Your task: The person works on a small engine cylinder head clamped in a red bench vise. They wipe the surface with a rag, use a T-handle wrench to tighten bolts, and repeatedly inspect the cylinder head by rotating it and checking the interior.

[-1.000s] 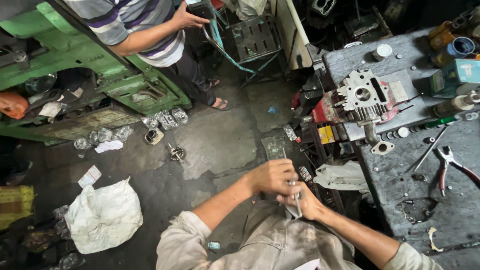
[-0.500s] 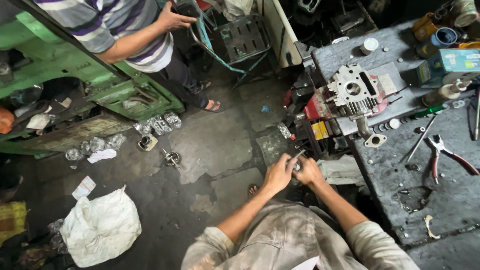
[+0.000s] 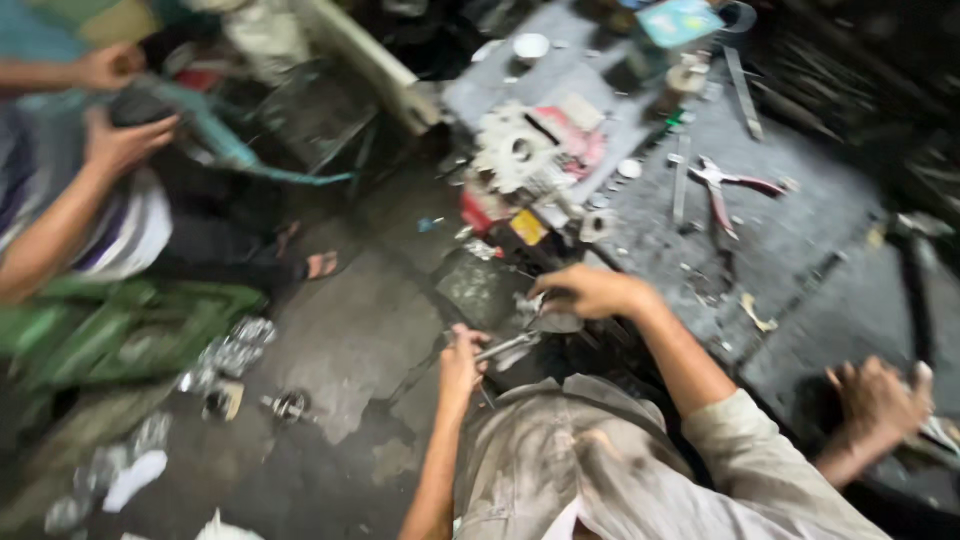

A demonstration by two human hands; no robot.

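1. The floor (image 3: 340, 330) is stained grey concrete. It fills the middle of the view, and small metal parts are scattered over its left side.
2. The counter (image 3: 800, 250) is dark and gritty and runs along the right. Its left edge sits just above the person's hands.
3. A co-worker (image 3: 70, 220) in a striped shirt stands at the far left. Both of that person's hands are on a dark object well away from the work.
4. A green frame (image 3: 120, 320) lies on the floor below the co-worker.
5. A finned engine block (image 3: 520, 155) with a red part beside it sits at the counter's left edge, near its far corner.
6. The right hand (image 3: 590, 292) is at the counter's left edge, fingers curled down over a small grey part (image 3: 545, 318). Blur hides whether it pinches the part or only steadies it.
7. The left hand (image 3: 460, 368) is over the floor, fist wrapped round a slim metal tool (image 3: 500, 348) that points at the part.
8. Another hand (image 3: 880, 400), fingers loosely bent, rests at the counter's near edge. I cannot tell whose it is.
9. Red-handled pliers (image 3: 730, 185) lie mid-counter, untouched.
10. Judging by this, the step in hand is working the tool into the part. The next move calls for a firm hold on the part and the tool tip lined up squarely with it.
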